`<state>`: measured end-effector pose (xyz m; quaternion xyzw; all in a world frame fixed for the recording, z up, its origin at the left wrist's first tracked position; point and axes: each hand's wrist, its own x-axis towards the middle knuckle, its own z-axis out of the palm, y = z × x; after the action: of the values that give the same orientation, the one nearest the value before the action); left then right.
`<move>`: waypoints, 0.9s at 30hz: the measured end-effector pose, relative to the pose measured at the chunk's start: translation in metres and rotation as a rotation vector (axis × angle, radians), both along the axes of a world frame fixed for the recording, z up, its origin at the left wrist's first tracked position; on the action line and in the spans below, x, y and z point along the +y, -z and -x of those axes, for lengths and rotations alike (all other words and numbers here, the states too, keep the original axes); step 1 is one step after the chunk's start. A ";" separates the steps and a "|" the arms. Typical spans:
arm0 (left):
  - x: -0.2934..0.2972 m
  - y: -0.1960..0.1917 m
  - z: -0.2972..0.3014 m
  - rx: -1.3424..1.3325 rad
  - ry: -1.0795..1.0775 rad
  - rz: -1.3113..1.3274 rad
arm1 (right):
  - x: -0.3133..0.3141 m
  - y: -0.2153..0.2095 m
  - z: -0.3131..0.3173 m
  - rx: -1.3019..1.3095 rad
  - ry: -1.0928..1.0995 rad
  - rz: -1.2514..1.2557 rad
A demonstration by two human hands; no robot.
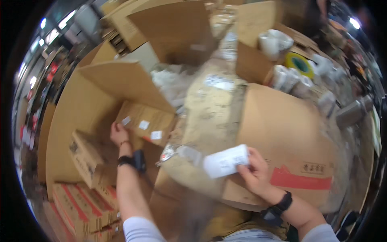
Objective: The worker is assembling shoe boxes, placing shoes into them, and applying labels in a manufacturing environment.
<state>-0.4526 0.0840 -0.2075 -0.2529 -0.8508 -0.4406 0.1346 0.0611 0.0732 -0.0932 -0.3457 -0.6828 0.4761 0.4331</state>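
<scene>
My right hand (254, 171) pinches a white piece of paper (226, 161) with dark marks, thumb on top, above a closed flap. Reaching into a large open cardboard box (66, 137), my left hand (118, 134) is at the near left end of a smaller brown carton (167, 121). Its curled fingertips are at a small white label (126, 120), tilted against the carton's top. Two more white labels (144, 124) lie on that face. Motion blur softens the left fingers. Each wrist wears a dark band.
Another carton (85, 159) leans inside the large box, with red-striped cartons (82, 205) at lower left. On the right stand a big cardboard box (282, 137) with a red band, a yellow-rimmed tape roll (299, 65) and clear rolls (291, 78). Crumpled plastic (171, 82) lies behind.
</scene>
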 end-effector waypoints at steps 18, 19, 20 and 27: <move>-0.104 -0.136 -0.364 -0.213 1.277 0.065 | 0.179 -0.082 -0.198 -0.914 0.746 -0.862; -0.111 -0.138 -0.368 -0.221 1.247 0.045 | 0.191 -0.077 -0.202 -0.903 0.743 -0.864; -0.116 -0.138 -0.372 -0.232 1.215 0.026 | 0.203 -0.069 -0.204 -0.985 0.729 -0.850; -0.151 -0.137 -0.385 -0.244 1.062 0.026 | 0.224 -0.052 -0.181 -0.976 0.865 -0.708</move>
<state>-0.0672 -0.0669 -0.0708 -0.5968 -0.6207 -0.4636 -0.2092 0.2416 0.2968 -0.0411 -0.5958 -0.7131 -0.1937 0.3147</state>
